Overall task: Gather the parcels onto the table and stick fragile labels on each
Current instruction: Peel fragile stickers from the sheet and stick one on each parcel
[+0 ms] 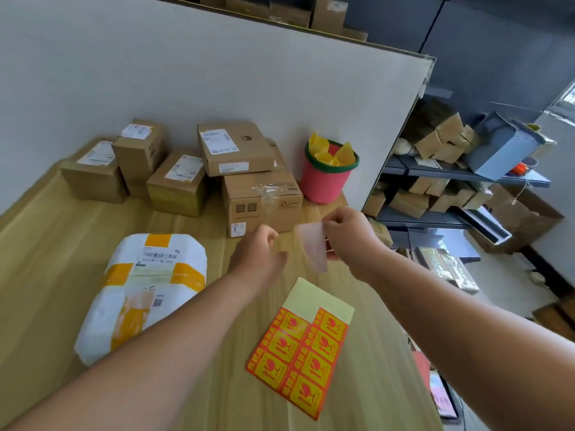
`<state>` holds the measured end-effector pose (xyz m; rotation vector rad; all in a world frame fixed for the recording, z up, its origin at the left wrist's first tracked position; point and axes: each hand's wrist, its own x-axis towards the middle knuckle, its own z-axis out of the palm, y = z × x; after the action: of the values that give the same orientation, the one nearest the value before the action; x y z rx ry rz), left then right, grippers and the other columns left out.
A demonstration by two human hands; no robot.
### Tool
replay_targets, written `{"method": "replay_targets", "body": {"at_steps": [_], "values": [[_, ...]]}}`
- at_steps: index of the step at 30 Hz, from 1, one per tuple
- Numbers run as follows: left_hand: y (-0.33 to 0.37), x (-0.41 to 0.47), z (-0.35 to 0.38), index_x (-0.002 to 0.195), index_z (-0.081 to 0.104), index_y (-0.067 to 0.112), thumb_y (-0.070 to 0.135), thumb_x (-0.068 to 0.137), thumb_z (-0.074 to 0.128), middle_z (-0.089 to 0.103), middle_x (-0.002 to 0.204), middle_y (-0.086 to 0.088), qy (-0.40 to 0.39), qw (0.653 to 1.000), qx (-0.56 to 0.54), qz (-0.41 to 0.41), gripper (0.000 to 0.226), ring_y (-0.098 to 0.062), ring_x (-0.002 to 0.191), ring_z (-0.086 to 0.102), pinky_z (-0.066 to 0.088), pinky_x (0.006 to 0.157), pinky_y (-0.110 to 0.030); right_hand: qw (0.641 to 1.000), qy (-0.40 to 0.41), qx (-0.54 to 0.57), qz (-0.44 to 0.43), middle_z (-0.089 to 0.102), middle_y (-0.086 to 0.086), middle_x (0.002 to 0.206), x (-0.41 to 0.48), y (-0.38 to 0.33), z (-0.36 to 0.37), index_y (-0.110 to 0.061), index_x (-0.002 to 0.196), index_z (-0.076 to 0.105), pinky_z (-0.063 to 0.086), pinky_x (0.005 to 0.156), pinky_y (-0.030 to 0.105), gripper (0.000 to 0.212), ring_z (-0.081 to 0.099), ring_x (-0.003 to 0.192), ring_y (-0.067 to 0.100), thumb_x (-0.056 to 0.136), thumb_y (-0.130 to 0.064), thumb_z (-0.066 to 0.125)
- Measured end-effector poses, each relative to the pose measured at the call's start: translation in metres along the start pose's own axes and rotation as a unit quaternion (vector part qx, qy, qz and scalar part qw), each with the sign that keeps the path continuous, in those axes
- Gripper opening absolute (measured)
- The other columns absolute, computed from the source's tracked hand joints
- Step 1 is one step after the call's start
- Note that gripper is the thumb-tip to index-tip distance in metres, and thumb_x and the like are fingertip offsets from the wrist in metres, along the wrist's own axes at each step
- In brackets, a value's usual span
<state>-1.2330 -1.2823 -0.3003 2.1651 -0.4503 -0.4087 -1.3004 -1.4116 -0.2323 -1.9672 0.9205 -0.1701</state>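
Note:
Several brown cardboard parcels stand at the back of the wooden table, the biggest one nearest my hands. A white padded parcel with yellow tape lies front left. The sheet of orange-and-yellow fragile labels lies flat in front of me, its upper part peeled bare. My right hand pinches a peeled label, seen from its pale back, above the table. My left hand hovers just left of that label with loosely curled fingers, holding nothing I can see.
A pink bucket with a green rim holds yellow backing scraps at the table's back right corner. A white partition wall runs behind the table. To the right, grey metal shelves carry more boxes.

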Motion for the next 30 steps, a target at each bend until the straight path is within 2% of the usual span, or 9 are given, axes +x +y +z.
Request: {"method": "replay_targets", "body": {"at_steps": [2, 5, 10, 16, 19, 22, 25, 28, 30], "values": [[0.011, -0.012, -0.010, 0.091, 0.060, 0.018, 0.026, 0.086, 0.059, 0.062, 0.089, 0.002, 0.030, 0.997, -0.045, 0.052, 0.010, -0.019, 0.086, 0.059, 0.049, 0.074, -0.036, 1.000, -0.007, 0.016, -0.007, 0.066, 0.017, 0.096, -0.001, -0.006, 0.009, -0.011, 0.095, 0.059, 0.059, 0.076, 0.050, 0.019, 0.068, 0.084, 0.032, 0.093, -0.010, 0.040], [0.016, -0.021, -0.023, 0.078, 0.059, 0.019, 0.031, 0.086, 0.062, 0.060, 0.072, 0.007, 0.025, 0.992, -0.101, 0.069, 0.015, -0.013, 0.070, 0.054, 0.042, 0.064, -0.031, 0.999, -0.015, 0.024, -0.026, 0.067, 0.019, 0.093, -0.005, -0.016, 0.025, -0.008, 0.094, 0.058, 0.060, 0.072, 0.050, 0.018, 0.069, 0.082, 0.033, 0.091, -0.008, 0.040], [0.007, -0.029, -0.051, 0.089, 0.060, 0.014, 0.034, 0.077, 0.077, 0.069, 0.087, -0.004, -0.011, 0.982, -0.189, 0.029, 0.028, -0.015, 0.077, 0.062, 0.048, 0.073, -0.032, 0.991, -0.086, 0.102, -0.001, 0.063, 0.015, 0.092, -0.019, -0.033, 0.056, -0.010, 0.090, 0.059, 0.059, 0.062, 0.032, 0.016, 0.064, 0.073, 0.025, 0.092, -0.004, 0.045], [-0.024, -0.031, -0.088, 0.081, 0.059, 0.017, 0.012, 0.086, 0.065, 0.060, 0.078, 0.003, 0.031, 0.976, -0.216, -0.024, 0.009, -0.012, 0.073, 0.056, 0.043, 0.066, -0.027, 0.962, -0.174, 0.210, 0.013, 0.064, 0.007, 0.083, -0.037, -0.043, 0.088, -0.007, 0.105, 0.062, 0.055, 0.066, 0.033, 0.017, 0.065, 0.069, 0.019, 0.097, -0.019, 0.052], [-0.042, -0.029, -0.106, 0.079, 0.060, 0.017, 0.010, 0.087, 0.060, 0.062, 0.079, -0.003, 0.042, 0.967, -0.239, -0.074, 0.011, -0.019, 0.076, 0.057, 0.050, 0.072, -0.033, 0.968, -0.146, 0.204, 0.017, 0.064, 0.005, 0.080, -0.044, -0.047, 0.105, -0.011, 0.096, 0.061, 0.053, 0.059, 0.027, 0.011, 0.064, 0.067, 0.016, 0.097, -0.018, 0.053], [-0.060, -0.030, -0.128, 0.080, 0.059, 0.018, 0.012, 0.088, 0.059, 0.066, 0.084, -0.008, 0.041, 0.954, -0.273, -0.119, 0.011, -0.024, 0.079, 0.062, 0.052, 0.082, -0.042, 0.984, -0.083, 0.155, 0.029, 0.062, 0.005, 0.081, -0.050, -0.047, 0.122, -0.014, 0.089, 0.060, 0.052, 0.061, 0.025, 0.005, 0.060, 0.072, 0.016, 0.093, -0.014, 0.057], [-0.076, -0.032, -0.149, 0.082, 0.059, 0.016, 0.009, 0.090, 0.057, 0.067, 0.084, -0.011, 0.033, 0.939, -0.313, -0.141, 0.011, -0.023, 0.076, 0.063, 0.051, 0.077, -0.036, 0.988, -0.082, 0.126, 0.046, 0.062, 0.004, 0.082, -0.057, -0.047, 0.142, -0.015, 0.088, 0.059, 0.050, 0.062, 0.027, 0.006, 0.059, 0.074, 0.016, 0.090, -0.018, 0.064], [-0.088, -0.034, -0.164, 0.082, 0.058, 0.016, 0.008, 0.090, 0.056, 0.067, 0.082, -0.009, 0.018, 0.929, -0.335, -0.156, 0.011, -0.021, 0.075, 0.063, 0.049, 0.081, -0.036, 0.981, -0.112, 0.143, 0.062, 0.062, 0.003, 0.079, -0.065, -0.051, 0.164, -0.014, 0.084, 0.060, 0.047, 0.060, 0.026, 0.009, 0.059, 0.070, 0.015, 0.090, -0.018, 0.065], [-0.096, -0.035, -0.170, 0.084, 0.058, 0.016, 0.009, 0.091, 0.056, 0.068, 0.083, -0.008, 0.004, 0.923, -0.347, -0.165, 0.010, -0.019, 0.074, 0.064, 0.049, 0.076, -0.033, 0.976, -0.125, 0.166, 0.071, 0.062, 0.003, 0.076, -0.070, -0.054, 0.177, -0.013, 0.083, 0.061, 0.047, 0.057, 0.026, 0.009, 0.058, 0.067, 0.016, 0.091, -0.016, 0.063]]}}
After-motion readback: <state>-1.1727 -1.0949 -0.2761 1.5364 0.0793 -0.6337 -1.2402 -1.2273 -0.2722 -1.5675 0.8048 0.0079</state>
